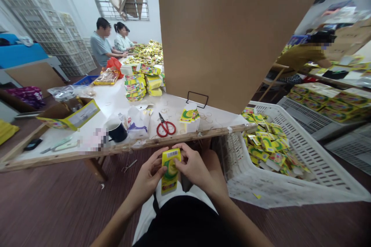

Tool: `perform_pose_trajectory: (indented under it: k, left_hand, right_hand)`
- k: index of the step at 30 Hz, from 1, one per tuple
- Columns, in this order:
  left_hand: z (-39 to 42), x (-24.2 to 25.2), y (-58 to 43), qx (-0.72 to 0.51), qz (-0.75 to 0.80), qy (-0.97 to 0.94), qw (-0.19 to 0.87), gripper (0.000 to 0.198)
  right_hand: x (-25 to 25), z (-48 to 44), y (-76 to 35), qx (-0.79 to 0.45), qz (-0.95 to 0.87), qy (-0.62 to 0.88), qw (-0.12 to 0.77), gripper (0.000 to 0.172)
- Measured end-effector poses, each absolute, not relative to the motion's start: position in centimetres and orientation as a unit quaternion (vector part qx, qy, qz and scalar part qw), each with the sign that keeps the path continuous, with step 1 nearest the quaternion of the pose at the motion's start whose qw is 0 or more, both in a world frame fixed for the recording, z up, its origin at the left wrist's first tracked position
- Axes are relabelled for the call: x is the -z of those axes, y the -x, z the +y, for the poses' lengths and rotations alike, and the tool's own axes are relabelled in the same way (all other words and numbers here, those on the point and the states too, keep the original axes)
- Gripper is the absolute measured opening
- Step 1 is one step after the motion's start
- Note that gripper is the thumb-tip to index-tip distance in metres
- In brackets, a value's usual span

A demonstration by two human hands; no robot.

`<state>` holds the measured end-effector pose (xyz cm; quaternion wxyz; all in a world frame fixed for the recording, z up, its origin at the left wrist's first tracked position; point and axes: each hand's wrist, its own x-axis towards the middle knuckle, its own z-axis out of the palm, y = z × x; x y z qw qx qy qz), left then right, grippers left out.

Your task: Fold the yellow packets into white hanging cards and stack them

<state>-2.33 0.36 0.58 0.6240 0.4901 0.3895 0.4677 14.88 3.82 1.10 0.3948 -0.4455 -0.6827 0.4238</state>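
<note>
A yellow and green packet [170, 170] with a barcode at its top stands upright over my lap. My left hand [148, 177] grips its left side, fingers curled round it. My right hand [193, 166] pinches its upper right edge with thumb and fingers. Both hands are just below the front edge of the white table [116, 104]. A white plastic crate [290, 185] holding several similar packets [269, 147] sits on the floor at my right.
On the table lie red scissors [165, 127], a dark mug [117, 130], a small packet bundle [189, 117], stacked packets [142, 83] and an open carton [69, 114]. A brown cardboard sheet [232, 34] stands at the table's right. Two people [111, 42] sit at the far end, another person [307, 52] at the right.
</note>
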Motion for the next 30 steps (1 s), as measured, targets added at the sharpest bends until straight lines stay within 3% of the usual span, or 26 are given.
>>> perform_pose_trajectory:
  k: [9, 18, 21, 23, 25, 27, 30]
  left_hand:
    - [0.4, -0.4, 2.3, -0.484, 0.398, -0.475, 0.618, 0.052]
    - [0.5, -0.6, 2.4, -0.495, 0.428, -0.461, 0.6, 0.053]
    - [0.6, -0.3, 2.1, -0.506, 0.443, -0.476, 0.567, 0.063]
    - [0.8, -0.2, 2.0, -0.518, 0.454, -0.478, 0.545, 0.071]
    - [0.9, -0.2, 1.8, -0.52, 0.458, -0.474, 0.543, 0.072]
    - [0.9, -0.2, 1.6, -0.512, 0.461, -0.471, 0.551, 0.069]
    - [0.9, -0.1, 1.4, -0.486, 0.468, -0.489, 0.552, 0.06]
  right_hand:
    - [-0.2, 4.2, -14.2, -0.378, -0.686, 0.465, 0.412, 0.036]
    - [-0.2, 3.9, -14.4, -0.451, -0.665, 0.397, 0.443, 0.024]
    - [-1.2, 4.6, -16.6, -0.313, -0.655, 0.477, 0.495, 0.019]
    - [-2.3, 6.1, -19.7, -0.11, -0.608, 0.566, 0.545, 0.02]
    - [-3.2, 8.1, -22.7, 0.076, -0.539, 0.646, 0.535, 0.024]
    - [-3.4, 10.0, -24.2, 0.141, -0.535, 0.675, 0.489, 0.029]
    - [-2.1, 12.5, -22.5, 0.104, -0.641, 0.639, 0.413, 0.032]
